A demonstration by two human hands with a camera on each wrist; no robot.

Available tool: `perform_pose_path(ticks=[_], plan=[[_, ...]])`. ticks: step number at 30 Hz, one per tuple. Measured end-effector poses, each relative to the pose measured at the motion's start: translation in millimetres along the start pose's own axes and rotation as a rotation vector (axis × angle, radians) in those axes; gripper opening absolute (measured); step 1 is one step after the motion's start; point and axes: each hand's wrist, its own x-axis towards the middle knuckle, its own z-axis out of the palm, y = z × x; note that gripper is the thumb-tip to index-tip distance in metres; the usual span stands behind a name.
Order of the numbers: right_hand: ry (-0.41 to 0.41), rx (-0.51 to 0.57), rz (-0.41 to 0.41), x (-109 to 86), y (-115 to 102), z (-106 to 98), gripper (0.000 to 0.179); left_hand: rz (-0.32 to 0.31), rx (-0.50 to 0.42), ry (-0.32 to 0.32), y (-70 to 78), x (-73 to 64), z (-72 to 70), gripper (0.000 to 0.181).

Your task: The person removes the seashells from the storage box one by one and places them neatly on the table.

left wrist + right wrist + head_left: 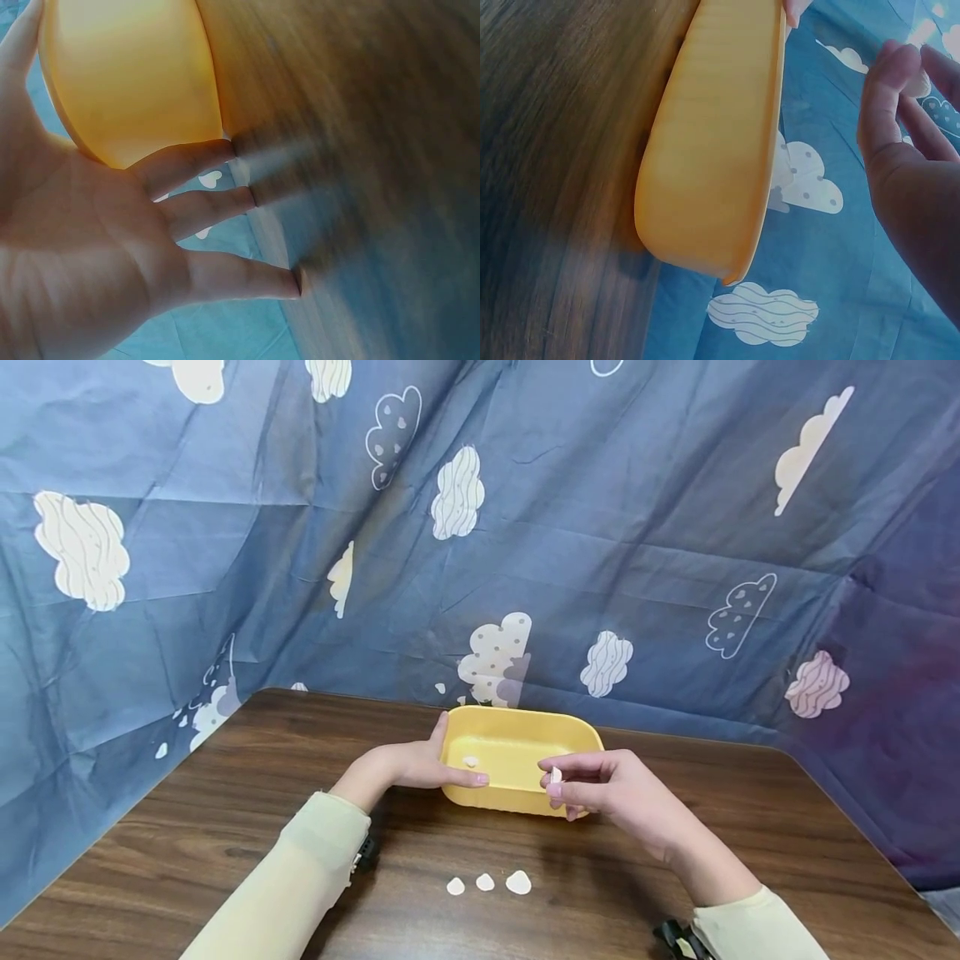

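A yellow plastic container [517,800] stands on the table, one small white shell [470,762] lying inside at its left. My left hand [431,766] is at the container's left end, thumb over the front rim. In the left wrist view, the straight fingers [214,202] of that hand reach down to the tabletop. Between thumb and fingertips, my right hand [603,785] pinches another small white shell [556,775] above the container's right front rim. Three more pale shells, left [455,886], middle [485,882] and right [518,882], lie in a row in front of the container.
The dark wood table [225,793] has rounded far corners. Behind it hangs a blue cloth [562,568] printed with clouds, close to the back edge. Dark wrist devices show at the left sleeve [277,877] and the right sleeve [757,927].
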Motion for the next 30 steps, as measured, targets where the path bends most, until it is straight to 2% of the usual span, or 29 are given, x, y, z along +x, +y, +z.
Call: perform_pose_path(ticks=[3, 9, 16, 21, 25, 30], plan=[[0.011, 0.030, -0.024, 0.0, -0.3, 0.3, 0.046, 0.001, -0.009, 0.000, 0.2, 0.1, 0.0, 0.140], [0.056, 0.090, -0.037, -0.3, -0.2, 0.4, 0.032, -0.006, 0.001, 0.002, 1.2, -1.9, 1.1, 0.140], [-0.008, 0.146, -0.038, -1.8, 2.1, -0.6, 0.050, 0.002, -0.010, -0.006, 1.9, -3.5, 1.0, 0.139], [-0.018, 0.168, -0.028, -2.4, 2.6, 1.0, 0.051, 0.011, -0.017, 0.001, -0.4, -0.9, 2.7, 0.141], [0.016, 0.109, -0.031, -2.0, 2.7, 2.5, 0.047, 0.011, -0.012, 0.009, -2.2, 0.6, 3.4, 0.142], [0.059, -0.044, -0.008, 0.9, 4.0, 5.9, 0.041, 0.015, -0.002, 0.014, -2.3, 0.0, 2.7, 0.142]])
